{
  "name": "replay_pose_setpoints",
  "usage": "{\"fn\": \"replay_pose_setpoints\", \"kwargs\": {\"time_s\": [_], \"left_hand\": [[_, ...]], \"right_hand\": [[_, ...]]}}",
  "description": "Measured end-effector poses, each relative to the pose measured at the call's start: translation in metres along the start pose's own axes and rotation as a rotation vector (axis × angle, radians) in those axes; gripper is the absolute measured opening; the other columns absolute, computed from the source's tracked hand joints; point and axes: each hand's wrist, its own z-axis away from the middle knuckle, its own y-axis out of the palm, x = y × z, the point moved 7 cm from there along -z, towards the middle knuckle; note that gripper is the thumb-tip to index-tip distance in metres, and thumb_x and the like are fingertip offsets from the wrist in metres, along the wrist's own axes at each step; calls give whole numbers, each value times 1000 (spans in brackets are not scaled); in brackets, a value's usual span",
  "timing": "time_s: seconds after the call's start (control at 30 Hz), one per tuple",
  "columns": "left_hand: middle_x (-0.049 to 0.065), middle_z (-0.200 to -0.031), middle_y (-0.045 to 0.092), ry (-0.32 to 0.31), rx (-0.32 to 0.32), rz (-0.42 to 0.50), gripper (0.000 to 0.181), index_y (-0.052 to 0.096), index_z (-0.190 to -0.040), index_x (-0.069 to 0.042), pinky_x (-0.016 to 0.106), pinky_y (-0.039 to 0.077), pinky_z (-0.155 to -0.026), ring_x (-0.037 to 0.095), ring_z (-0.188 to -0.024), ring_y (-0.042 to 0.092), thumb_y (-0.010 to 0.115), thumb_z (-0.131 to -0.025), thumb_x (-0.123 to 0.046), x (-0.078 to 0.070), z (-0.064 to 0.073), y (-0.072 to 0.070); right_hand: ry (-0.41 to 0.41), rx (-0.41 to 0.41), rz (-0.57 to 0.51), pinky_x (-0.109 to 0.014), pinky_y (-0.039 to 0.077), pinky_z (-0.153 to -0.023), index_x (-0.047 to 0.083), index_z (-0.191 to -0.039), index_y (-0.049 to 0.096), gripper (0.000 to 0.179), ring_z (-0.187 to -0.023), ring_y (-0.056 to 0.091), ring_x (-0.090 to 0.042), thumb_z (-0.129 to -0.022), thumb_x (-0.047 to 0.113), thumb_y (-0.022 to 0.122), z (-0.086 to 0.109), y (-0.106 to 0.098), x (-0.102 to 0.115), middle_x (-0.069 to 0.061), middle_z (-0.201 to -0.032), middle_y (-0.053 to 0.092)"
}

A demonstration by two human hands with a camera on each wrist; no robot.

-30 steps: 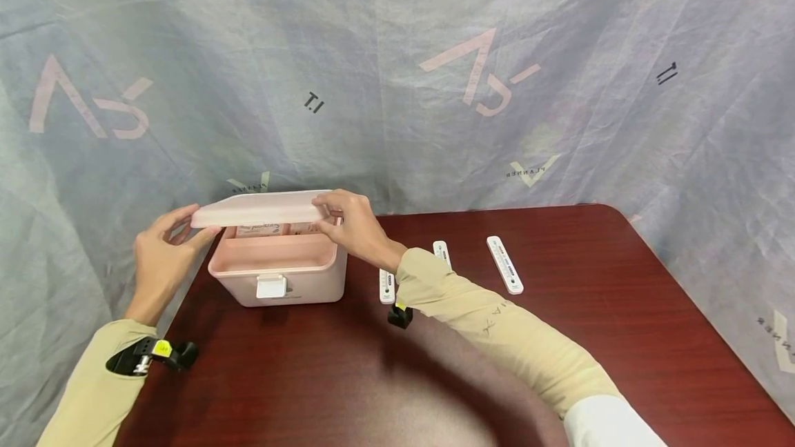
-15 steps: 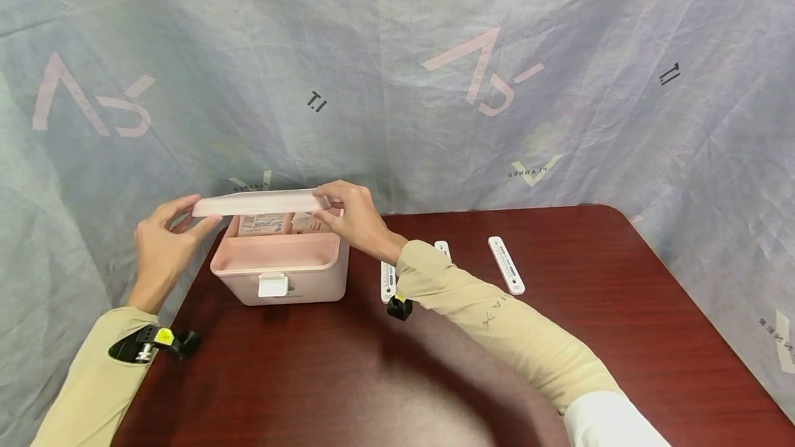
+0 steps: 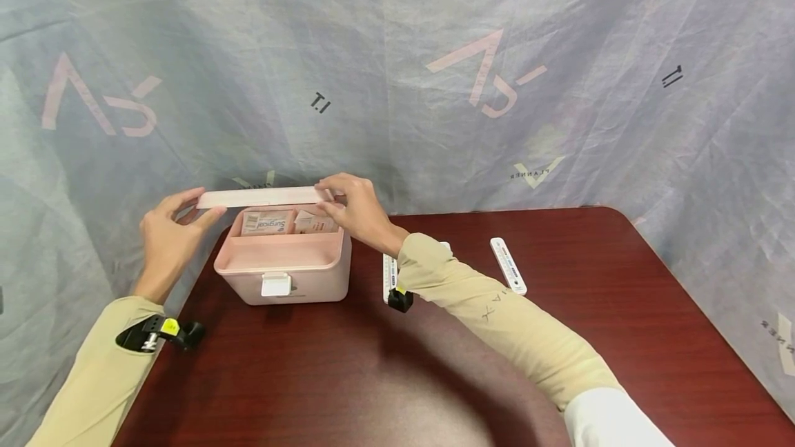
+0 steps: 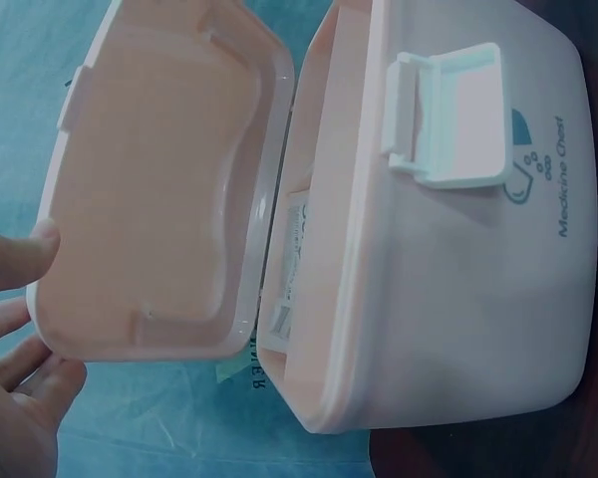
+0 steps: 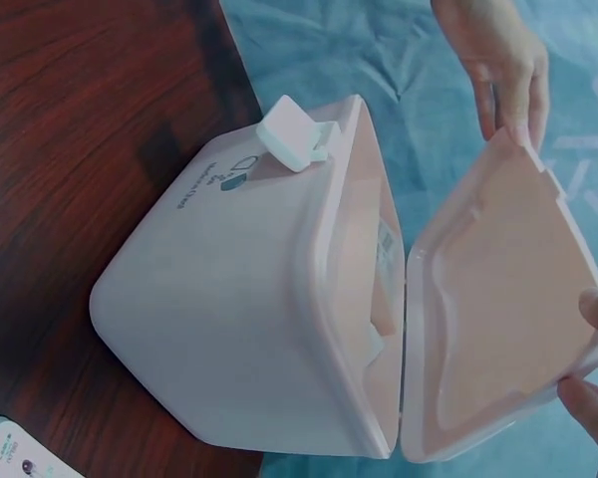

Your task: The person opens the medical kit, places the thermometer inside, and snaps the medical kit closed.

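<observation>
A pale pink medicine chest (image 3: 292, 283) stands at the table's back left, its white front latch (image 3: 276, 285) flipped outward. Its hinged lid (image 4: 159, 189) is raised, inner face showing in both wrist views. The left hand (image 3: 172, 233) pinches the lid's left front corner between thumb and fingers. At the right corner, the right hand (image 3: 357, 209) pinches the lid likewise. Inside, a packet printed "Surgical" (image 3: 266, 223) and another white packet (image 3: 315, 222) lie in the rear compartments. The front compartment shows a bare pink floor.
A white thermometer strip (image 3: 508, 266) lies on the dark red table (image 3: 348, 378), to the right. Another strip (image 3: 389, 274) is partly hidden by the right wrist; a third barely shows behind the sleeve. A grey cloth (image 3: 397, 74) hangs close behind the chest.
Both hands have raised the lid further and tipped it back. More of the rear compartments and their packets now shows. The chest itself stays in place on the table.
</observation>
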Motion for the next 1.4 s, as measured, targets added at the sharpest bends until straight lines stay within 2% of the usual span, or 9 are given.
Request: {"fn": "replay_pose_setpoints", "kwargs": {"time_s": [0.3, 0.47, 0.67, 0.87, 1.17, 1.4], "left_hand": [[12, -125, 59, -20, 10, -56, 53, 63, -125, -7, 28, 45, -95, 20, -114, 56, 79, -78, -23, -1, -9, 3], [12, -125, 59, -13, 12, -62, 51, 63, -124, -6, 29, 46, -94, 25, -115, 56, 78, -79, -22, -7, -13, 3], [12, -127, 58, -34, 12, -73, 52, 62, -126, -6, 28, 47, -93, 24, -115, 57, 77, -80, -26, -14, -18, 1], [11, -128, 58, -48, 22, -84, 53, 61, -126, -6, 28, 47, -92, 25, -115, 57, 76, -81, -30, -14, -20, 1], [14, -129, 57, -39, 80, -156, 58, 59, -130, -8, 40, 47, -92, 31, -114, 57, 72, -82, -39, -21, -26, 4], [14, -129, 57, -52, 79, -159, 58, 58, -130, -8, 41, 47, -93, 31, -115, 57, 71, -83, -39, -20, -31, 5]], "right_hand": [[-4, 4, 64, -14, 50, -78, -3, -104, 70, 22, -91, 63, -17, -82, -1, 71, -7, -4, -1, -11, -103, 68], [-16, -15, 82, -16, 51, -77, -3, -102, 71, 21, -88, 63, -18, -81, -2, 72, -11, -6, 1, -12, -100, 68], [-31, -42, 90, -16, 52, -75, -3, -98, 72, 17, -86, 64, -18, -81, -2, 72, -20, -10, 5, -12, -96, 68], [-11, -14, 127, -14, 51, -73, -2, -97, 72, 15, -89, 64, -18, -82, -2, 71, -25, -9, 4, -10, -97, 68], [5, 4, 121, -10, 49, -72, -3, -96, 72, 12, -88, 63, -18, -84, -3, 68, -31, -13, 4, -10, -95, 67], [2, 16, 134, -10, 49, -73, -3, -96, 72, 12, -88, 62, -17, -85, 0, 68, -36, -14, 3, -10, -96, 68]]}}
